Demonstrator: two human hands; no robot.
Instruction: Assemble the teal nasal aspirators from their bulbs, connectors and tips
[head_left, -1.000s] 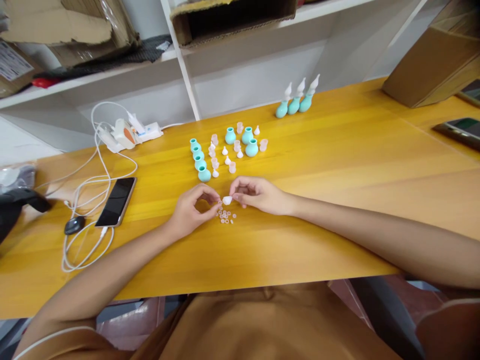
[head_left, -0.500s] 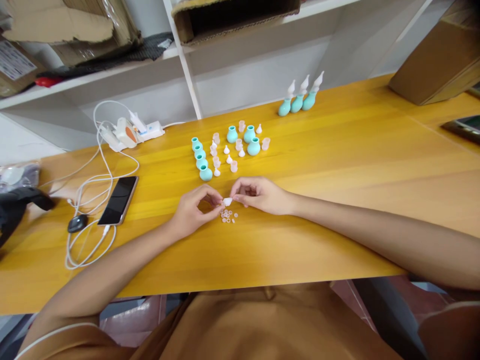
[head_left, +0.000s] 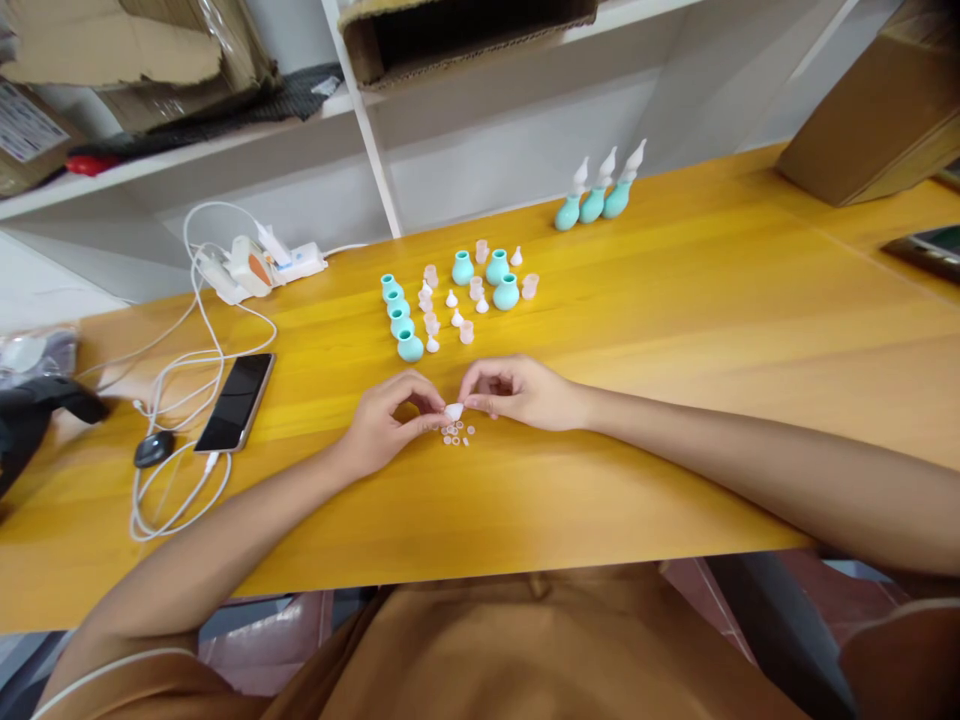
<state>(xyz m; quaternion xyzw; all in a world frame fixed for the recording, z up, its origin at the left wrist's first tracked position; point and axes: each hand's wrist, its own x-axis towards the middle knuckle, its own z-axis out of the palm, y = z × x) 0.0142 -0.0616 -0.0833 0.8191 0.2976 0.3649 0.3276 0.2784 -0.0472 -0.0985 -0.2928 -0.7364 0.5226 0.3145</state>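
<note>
Between my two hands is a small white nozzle tip, held just above the table. My left hand pinches its wide end between thumb and fingers. From the other side, my right hand closes thumb and forefinger at its narrow end. Small clear rings lie loose right below the fingers. Beyond the hands stand several turquoise bulbs, translucent pinkish cups and more white tips. Whether a ring is in either pinch is hidden.
Three turquoise bulbs with white tips fitted stand at the back. On the left lie a phone, white cables, a black mouse-like object and a power strip. A cardboard box sits at the back right.
The white tip has dropped slightly toward the rings, still between both hands. The hands have barely moved, and the view has shifted a little.
</note>
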